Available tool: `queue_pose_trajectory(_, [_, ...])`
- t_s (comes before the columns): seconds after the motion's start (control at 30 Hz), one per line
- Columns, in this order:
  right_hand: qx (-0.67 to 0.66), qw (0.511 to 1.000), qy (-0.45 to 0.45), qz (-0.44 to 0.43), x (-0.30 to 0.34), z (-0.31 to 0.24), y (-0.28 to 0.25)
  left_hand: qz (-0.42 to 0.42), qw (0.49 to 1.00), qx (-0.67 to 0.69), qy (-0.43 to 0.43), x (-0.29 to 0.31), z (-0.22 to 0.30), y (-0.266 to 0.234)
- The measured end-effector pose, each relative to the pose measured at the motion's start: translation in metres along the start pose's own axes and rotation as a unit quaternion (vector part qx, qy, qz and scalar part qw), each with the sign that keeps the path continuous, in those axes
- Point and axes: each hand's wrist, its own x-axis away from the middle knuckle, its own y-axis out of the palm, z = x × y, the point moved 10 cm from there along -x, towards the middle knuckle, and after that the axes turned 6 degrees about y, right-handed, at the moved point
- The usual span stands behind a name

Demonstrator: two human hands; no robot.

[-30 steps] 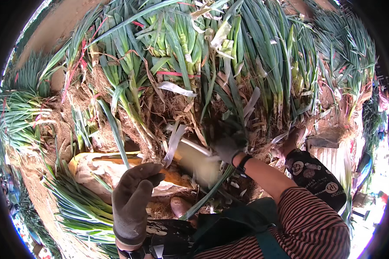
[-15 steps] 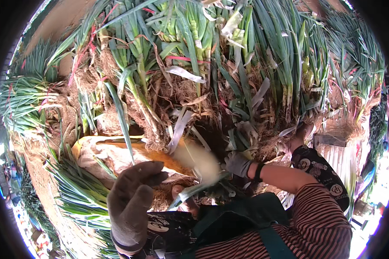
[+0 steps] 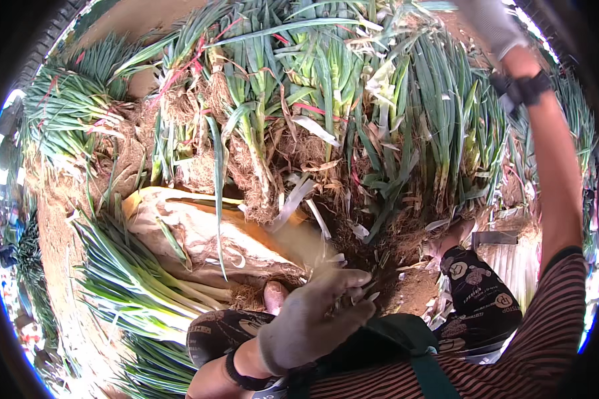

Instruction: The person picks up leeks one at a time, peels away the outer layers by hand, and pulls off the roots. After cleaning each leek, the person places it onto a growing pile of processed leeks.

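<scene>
My left hand (image 3: 319, 316), in a grey work glove, hovers in front of my body above the soil and trimmings. Its thumb and fingers are apart, and I see nothing held between them. My right hand (image 3: 491, 26), gloved as well, is stretched to the far right at the upper rim, over the standing green onions (image 3: 439, 113). Motion smears it and its fingertips are cut off. Shaggy roots hang from the upright green onion bunch (image 3: 256, 146) near the middle. Left of my left hand, more long green onions (image 3: 143, 286) lie on the ground.
A pale sack with yellow edges (image 3: 193, 233) lies on the ground left of centre. Tied bunches (image 3: 73, 110) stand at the far left. A flat dark metal piece (image 3: 496, 237) rests beside my right foot, near white stalks (image 3: 516, 269). Loose peelings (image 3: 293, 203) litter the middle.
My right hand has swung from the middle ground to the far right. My left hand has moved right, in front of my body. The leaf that lay near my lap is out of sight.
</scene>
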Motion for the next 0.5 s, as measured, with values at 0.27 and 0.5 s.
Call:
queue_pose_trajectory(0.27, [-0.354, 0.804, 0.156, -0.453, 0.217, -0.294, 0.226, 0.021, 0.995, 0.012, 0.101, 0.008, 0.019, 0.007])
queue_pose_trajectory(0.5, [-0.199, 0.847, 0.231, -0.434, 0.234, -0.336, 0.316, 0.027, 0.989, -0.042, 0.137, 0.011, 0.033, -0.006])
